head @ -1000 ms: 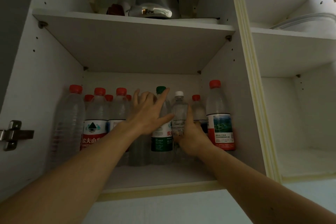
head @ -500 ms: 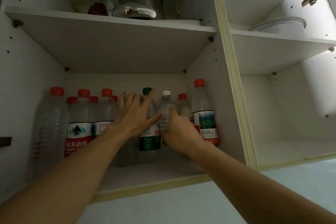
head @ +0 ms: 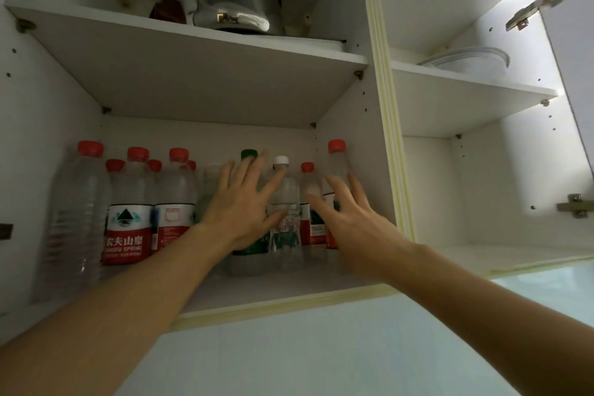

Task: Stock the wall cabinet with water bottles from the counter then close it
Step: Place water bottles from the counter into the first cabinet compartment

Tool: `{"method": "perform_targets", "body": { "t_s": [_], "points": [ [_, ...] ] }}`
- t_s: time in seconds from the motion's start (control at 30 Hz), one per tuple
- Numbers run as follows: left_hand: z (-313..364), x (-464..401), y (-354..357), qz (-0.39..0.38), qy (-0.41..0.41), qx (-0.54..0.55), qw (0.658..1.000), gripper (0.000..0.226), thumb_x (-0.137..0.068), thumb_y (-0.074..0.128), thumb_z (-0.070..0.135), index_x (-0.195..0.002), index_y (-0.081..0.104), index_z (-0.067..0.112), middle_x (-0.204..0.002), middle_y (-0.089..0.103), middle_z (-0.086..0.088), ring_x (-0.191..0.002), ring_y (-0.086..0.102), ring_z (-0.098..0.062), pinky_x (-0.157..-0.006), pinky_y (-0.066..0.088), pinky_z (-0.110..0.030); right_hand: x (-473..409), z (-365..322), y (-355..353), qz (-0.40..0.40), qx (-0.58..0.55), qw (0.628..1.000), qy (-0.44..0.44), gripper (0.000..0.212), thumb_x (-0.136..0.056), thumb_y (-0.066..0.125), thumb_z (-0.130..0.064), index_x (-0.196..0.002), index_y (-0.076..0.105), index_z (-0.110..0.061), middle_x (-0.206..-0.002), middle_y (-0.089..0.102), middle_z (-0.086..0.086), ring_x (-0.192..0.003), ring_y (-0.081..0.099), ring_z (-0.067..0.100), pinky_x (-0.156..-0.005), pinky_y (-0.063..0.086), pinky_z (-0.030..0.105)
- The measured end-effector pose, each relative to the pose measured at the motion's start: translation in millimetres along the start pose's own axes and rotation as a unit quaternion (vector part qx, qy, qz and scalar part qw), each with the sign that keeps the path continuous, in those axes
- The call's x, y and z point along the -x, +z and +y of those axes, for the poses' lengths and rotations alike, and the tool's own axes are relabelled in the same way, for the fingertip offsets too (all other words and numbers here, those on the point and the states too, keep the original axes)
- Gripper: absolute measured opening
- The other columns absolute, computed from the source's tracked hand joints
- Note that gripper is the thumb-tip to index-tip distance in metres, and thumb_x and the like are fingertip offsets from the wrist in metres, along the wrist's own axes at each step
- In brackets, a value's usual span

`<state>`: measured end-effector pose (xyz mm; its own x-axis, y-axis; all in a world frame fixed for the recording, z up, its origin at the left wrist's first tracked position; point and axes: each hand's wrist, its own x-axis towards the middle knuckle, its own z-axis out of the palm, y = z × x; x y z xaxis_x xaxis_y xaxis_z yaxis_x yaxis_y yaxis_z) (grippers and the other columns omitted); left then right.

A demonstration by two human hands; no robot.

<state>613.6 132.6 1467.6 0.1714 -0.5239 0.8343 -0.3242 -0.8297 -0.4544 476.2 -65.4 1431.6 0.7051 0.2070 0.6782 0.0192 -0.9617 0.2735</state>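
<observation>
steel kettle (head: pixel 234 6) on shelf above water bottles (head: pixel 128 212).

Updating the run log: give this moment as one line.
left hand: open, at green-capped clear plastic bottle | right hand: open, holding nothing | white-capped clear plastic bottle: upright on shelf | cabinet: open

The left hand (head: pixel 244 206) covered most of the green-capped bottle (head: pixel 249 154), hiding its label. The right hand (head: pixel 350 222) hid the lower part of the bottle at the shelf's right edge (head: pixel 336 151). Back-row bottles (head: pixel 115 165) showed only caps. The picture's top edge cut off the kettle (head: pixel 231 0).
</observation>
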Motion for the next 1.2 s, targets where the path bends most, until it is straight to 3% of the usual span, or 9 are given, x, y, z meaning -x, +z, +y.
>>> {"method": "perform_targets", "body": {
  "t_s": [0.1, 0.23, 0.47, 0.73, 0.9, 1.03, 1.1, 1.2],
  "points": [
    [3.5, 2.4, 4.1, -0.041, 0.041, -0.010, 0.998, 0.088, -0.088, 0.015, 0.080, -0.160, -0.003, 0.034, -0.168, -0.004, -0.013, -0.154, 0.000, -0.035, -0.121, -0.004, -0.056, 6.0, 2.9, 3.7, -0.019, 0.046, 0.999, 0.012, 0.112, -0.089, 0.074, -0.013, -0.160, -0.012, -0.026, -0.164, -0.026, 0.015, -0.150, -0.020, 0.049, -0.120, 0.020, 0.062],
    [2.3, 2.8, 8.8, -0.068, 0.053, -0.043, 0.995, 0.099, -0.084, 0.024, 0.087, -0.159, -0.014, 0.035, -0.168, -0.006, -0.016, -0.154, -0.007, -0.035, -0.118, -0.014, -0.057, 5.1, 9.4, 10.2, -0.006, 0.129, 0.991, 0.015, 0.119, -0.086, 0.080, -0.019, -0.160, -0.013, -0.018, -0.164, -0.023, 0.024, -0.154, -0.014, 0.043, -0.126, 0.005, 0.056],
    [1.3, 1.5, 15.1, -0.065, 0.059, -0.068, 0.994, 0.113, -0.077, 0.033, 0.093, -0.157, -0.018, 0.033, -0.167, -0.003, -0.019, -0.154, -0.007, -0.038, -0.119, -0.011, -0.062, -19.1, 5.7, 24.0, -0.009, 0.148, 0.988, 0.035, 0.124, -0.082, 0.084, -0.021, -0.160, -0.013, -0.018, -0.164, -0.022, 0.026, -0.152, -0.004, 0.051, -0.122, 0.009, 0.059],
    [3.4, 1.4, 16.1, -0.052, 0.061, -0.054, 0.995, 0.114, -0.076, 0.040, 0.091, -0.161, -0.006, 0.029, -0.166, 0.005, -0.022, -0.153, 0.000, -0.041, -0.118, -0.012, -0.059, -50.6, 5.0, 44.1, -0.039, 0.155, 0.986, 0.037, 0.119, -0.087, 0.079, -0.029, -0.160, -0.014, -0.015, -0.162, -0.025, 0.028, -0.150, 0.018, 0.050, -0.124, 0.012, 0.055],
    [4.1, -0.3, 17.0, -0.049, 0.059, -0.055, 0.996, 0.113, -0.075, 0.038, 0.092, -0.161, -0.002, 0.030, -0.166, 0.007, -0.022, -0.153, 0.002, -0.041, -0.119, -0.010, -0.059, -54.7, 6.2, 52.7, -0.048, 0.098, 0.993, 0.055, 0.118, -0.088, 0.079, -0.024, -0.160, -0.014, -0.019, -0.163, -0.027, 0.022, -0.151, 0.022, 0.043, -0.123, 0.019, 0.048],
    [4.6, -0.6, 16.6, -0.047, 0.060, -0.046, 0.996, 0.113, -0.076, 0.039, 0.091, -0.161, -0.003, 0.030, -0.166, 0.004, -0.022, -0.153, 0.000, -0.040, -0.117, -0.015, -0.056, -52.2, 4.9, 53.3, -0.038, 0.043, 0.996, 0.066, 0.119, -0.087, 0.079, -0.024, -0.160, -0.015, -0.021, -0.167, -0.020, 0.018, -0.150, 0.022, 0.044, -0.118, 0.033, 0.047],
    [4.8, -0.2, 15.3, -0.047, 0.060, -0.041, 0.996, 0.113, -0.076, 0.041, 0.090, -0.161, -0.003, 0.030, -0.166, 0.005, -0.021, -0.153, 0.000, -0.039, -0.117, -0.015, -0.054, -50.7, 4.0, 51.9, -0.019, 0.014, 0.998, 0.065, 0.117, -0.088, 0.078, -0.024, -0.160, -0.014, -0.020, -0.168, -0.015, 0.017, -0.150, 0.022, 0.043, -0.118, 0.032, 0.047],
    [5.1, 0.6, 13.1, -0.047, 0.058, -0.037, 0.997, 0.112, -0.077, 0.044, 0.088, -0.161, -0.003, 0.031, -0.166, 0.005, -0.020, -0.153, 0.000, -0.038, -0.118, -0.014, -0.054, -55.5, 0.6, 45.5, 0.016, -0.190, 0.978, 0.085, 0.106, -0.090, 0.076, -0.021, -0.160, -0.003, -0.022, -0.169, 0.006, 0.014, -0.148, 0.029, 0.040, -0.118, 0.032, 0.048]
  ]
}}
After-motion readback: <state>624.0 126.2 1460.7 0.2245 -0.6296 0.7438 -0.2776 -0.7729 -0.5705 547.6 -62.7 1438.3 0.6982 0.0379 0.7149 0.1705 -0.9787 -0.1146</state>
